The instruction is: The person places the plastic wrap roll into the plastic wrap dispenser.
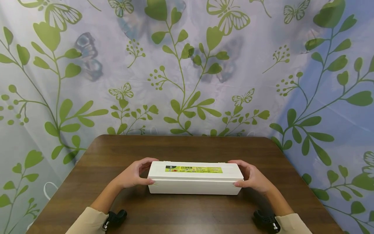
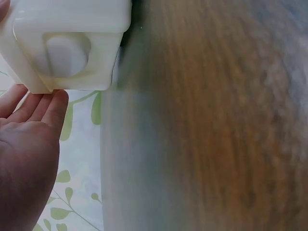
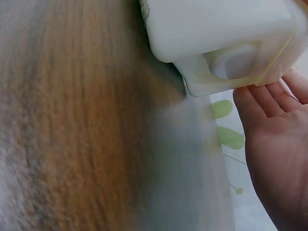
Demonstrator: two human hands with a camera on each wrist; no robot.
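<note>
A long white cling film dispenser lies crosswise near the middle of the table, its lid down and a green-yellow label on top. My left hand grips its left end, thumb on the front face and fingers behind at the back edge. At the opposite end, my right hand holds it the same way. In the left wrist view, a round plug shows in the dispenser's end face. The right wrist view has a similar round plug close by the fingers.
The brown wooden table has rounded far corners. Behind it hangs a pale curtain with green leaves and butterflies. Black wrist straps show near the sleeves. A white cable loops beside the table's left edge.
</note>
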